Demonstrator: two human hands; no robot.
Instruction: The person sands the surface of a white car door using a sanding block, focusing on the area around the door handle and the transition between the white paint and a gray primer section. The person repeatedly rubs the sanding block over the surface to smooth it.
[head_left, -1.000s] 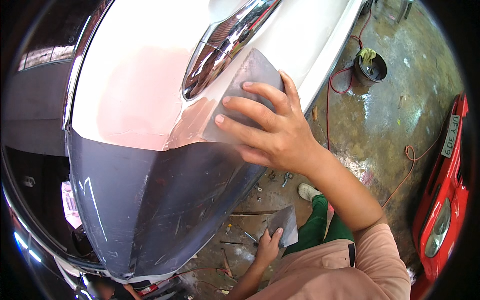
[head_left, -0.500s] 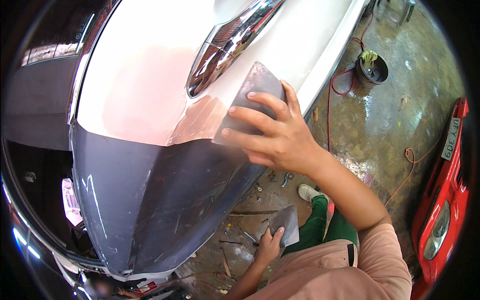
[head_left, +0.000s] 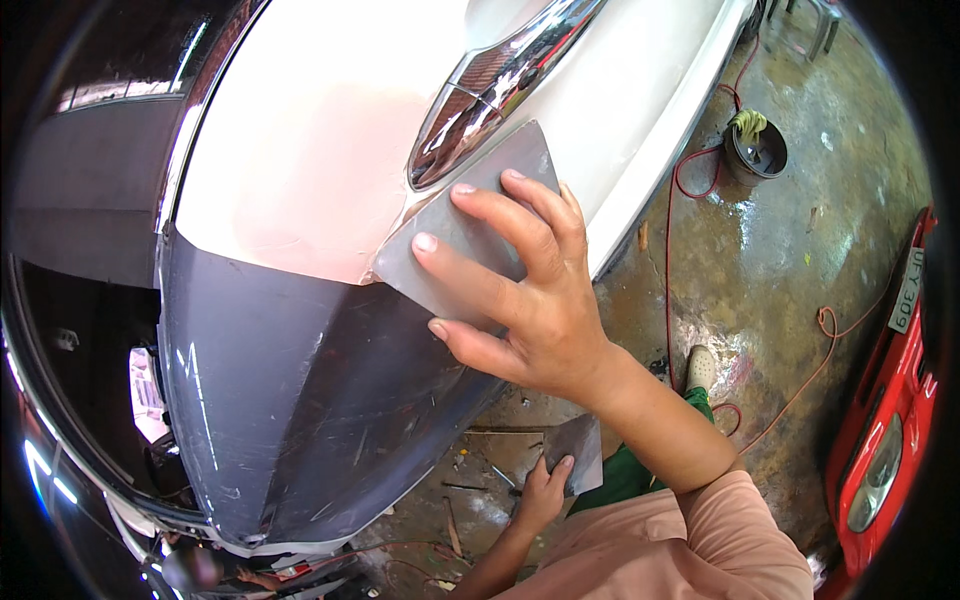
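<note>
My right hand [head_left: 545,310] presses a flat grey putty spreader [head_left: 450,260] against the car's body. Its fingertips are spread over the sheet, with the thumb at the lower edge. The spreader lies just below the tip of a chrome-framed lamp [head_left: 455,130], hiding most of a brownish filler patch. Left of it, a pale pink filler area [head_left: 310,200] blends into the white panel [head_left: 310,50]. A dark grey bumper [head_left: 250,360] adjoins the panel's lower edge. Lower down, near my body, my left hand [head_left: 543,495] grips a second grey spreader [head_left: 580,455] between thumb and fingers.
A dark bucket [head_left: 755,155] with a yellowish cloth [head_left: 748,124] over its rim stands on the wet floor. Beside it runs a red hose [head_left: 670,270]. At right is a red bumper [head_left: 885,440] with a headlight. Tools and scraps lie under the car's edge.
My right hand has drawn the spreader leftward across the brownish patch, now largely covered. The view has shifted slightly, and my visible foot is farther right. My left hand still holds its spreader.
</note>
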